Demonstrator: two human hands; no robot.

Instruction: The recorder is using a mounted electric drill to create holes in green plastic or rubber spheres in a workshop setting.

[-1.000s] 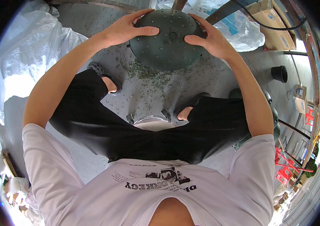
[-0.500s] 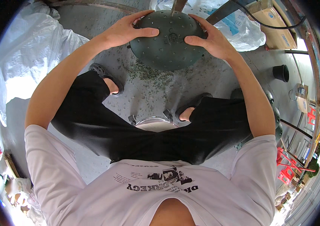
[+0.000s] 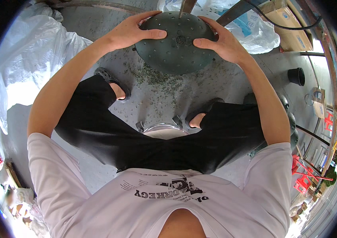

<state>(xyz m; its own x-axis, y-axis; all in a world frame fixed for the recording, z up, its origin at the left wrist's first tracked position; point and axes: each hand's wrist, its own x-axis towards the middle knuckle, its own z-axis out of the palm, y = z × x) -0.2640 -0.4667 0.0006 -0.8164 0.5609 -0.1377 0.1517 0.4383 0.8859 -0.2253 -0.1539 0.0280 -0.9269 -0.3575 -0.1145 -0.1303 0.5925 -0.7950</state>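
Out in front of me is a dark green dome (image 3: 176, 53), rounded and dotted with small holes or studs, with a round mark on its face. My left hand (image 3: 134, 31) grips its left side, thumb on the face and fingers over the far rim. On the opposite side my right hand (image 3: 222, 41) holds it the same way, its fingertips partly hidden behind the edge. A brown metal bar (image 3: 187, 6) narrows to a thin tip at the dome's top; whether it goes in, I cannot tell.
Green scraps (image 3: 158, 79) litter the grey floor below. Clear plastic sheeting (image 3: 37, 47) lies left, a plastic bag (image 3: 255, 35) and cardboard box (image 3: 287, 25) far right. A black bucket (image 3: 295, 77), more dark domes (image 3: 291, 119) and a red stool (image 3: 303, 182) are on the right.
The dome and both hands have shifted very slightly, with the grip unchanged.
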